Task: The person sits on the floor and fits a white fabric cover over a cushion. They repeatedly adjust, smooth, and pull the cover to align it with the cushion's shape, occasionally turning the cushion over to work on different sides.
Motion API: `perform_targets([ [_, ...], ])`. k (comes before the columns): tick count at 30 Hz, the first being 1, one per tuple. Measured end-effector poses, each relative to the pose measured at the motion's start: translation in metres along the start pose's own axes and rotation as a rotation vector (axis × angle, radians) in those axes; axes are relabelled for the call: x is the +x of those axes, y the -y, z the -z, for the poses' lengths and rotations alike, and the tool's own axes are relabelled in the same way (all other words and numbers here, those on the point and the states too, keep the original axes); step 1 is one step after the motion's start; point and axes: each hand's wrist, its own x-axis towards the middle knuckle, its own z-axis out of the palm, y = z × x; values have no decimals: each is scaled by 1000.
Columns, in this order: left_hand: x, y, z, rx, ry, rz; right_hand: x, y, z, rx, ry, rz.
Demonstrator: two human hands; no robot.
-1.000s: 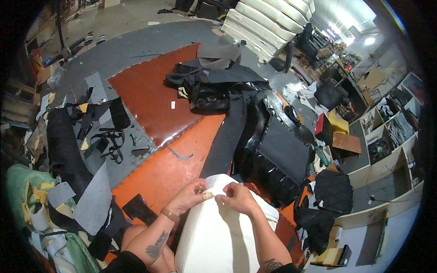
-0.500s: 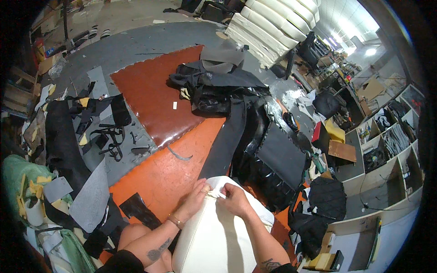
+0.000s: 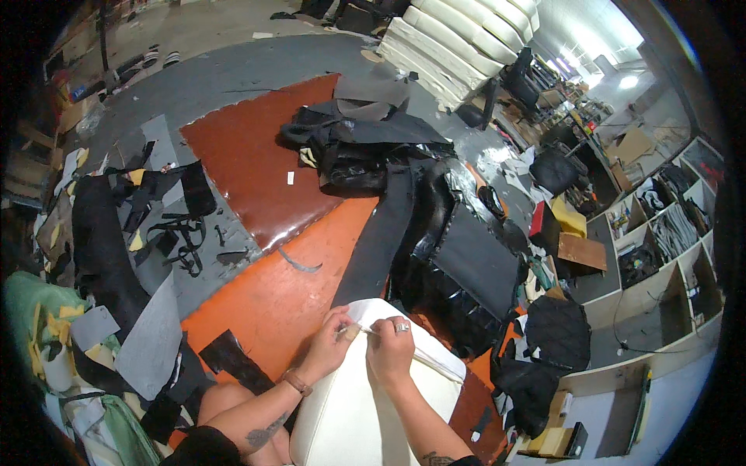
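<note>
A white, smooth-covered seat cushion [image 3: 350, 412] stands on end in front of me, by my bare knee. At its far top edge my left hand [image 3: 328, 347] is closed, thumb and fingers pinching a thin white strip [image 3: 361, 329]. My right hand [image 3: 391, 349], with a ring on one finger, pinches the same strip a short way to the right. The strip runs between the two hands just above the cushion; its ends are hidden by the fingers. A seam or fold [image 3: 435, 362] crosses the cushion's cover to the right of my right hand.
Orange [image 3: 272, 291] and brown [image 3: 256, 171] sheets cover the floor ahead. Black upholstered pieces [image 3: 466, 264] lie just beyond the cushion. Fabric scraps and straps [image 3: 183, 241] litter the left. White cushions [image 3: 458, 50] are stacked far back; a compartmented shelf [image 3: 653, 311] stands right.
My right hand has turned, its back and ring now showing, and sits slightly lower. The white strip now stretches between both hands. The surroundings have shifted slightly left in view.
</note>
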Motion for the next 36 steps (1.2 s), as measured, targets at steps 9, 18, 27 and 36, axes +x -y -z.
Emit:
perform_targets([
  [9, -1, 8, -1, 81, -68, -86, -22, -33, 30, 431, 220, -285],
  [18, -1, 5, -2, 78, -78, -105, 18, -42, 9, -55, 178, 66],
  [27, 3, 16, 5, 103, 26, -13, 38, -67, -50, 172, 225, -441],
  [36, 22, 59, 27, -30, 12, 248, -96, -170, -16, 108, 7, -594],
])
